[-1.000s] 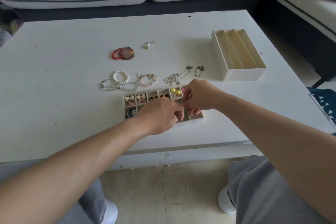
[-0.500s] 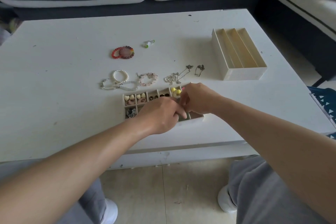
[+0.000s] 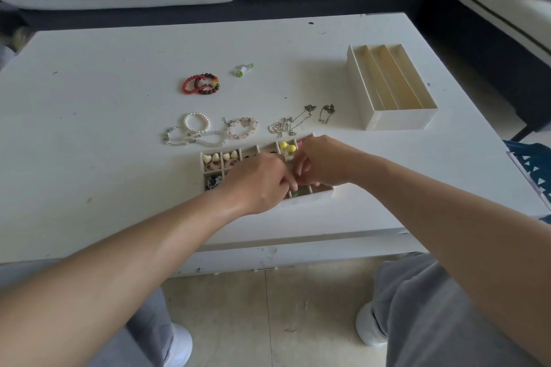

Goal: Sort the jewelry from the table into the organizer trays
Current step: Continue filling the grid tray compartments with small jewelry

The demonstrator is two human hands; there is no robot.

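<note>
A small compartmented tray sits near the table's front edge and holds heart-shaped pieces, yellow beads and dark pieces. My left hand and my right hand meet over its middle, fingers curled together; what they pinch is hidden. Behind the tray lie a pearl bracelet, a pink bead bracelet, clear bracelets, silver chains and a small chain. Red bead bracelets and a green-tipped earring lie farther back.
A long empty three-slot tray stands at the right of the white table. Sofas run along the back and right. My knees and white shoes are below the table's front edge.
Both hands have stayed over the small tray, with only slight shifts of the fingers. The jewelry on the table has not moved.
</note>
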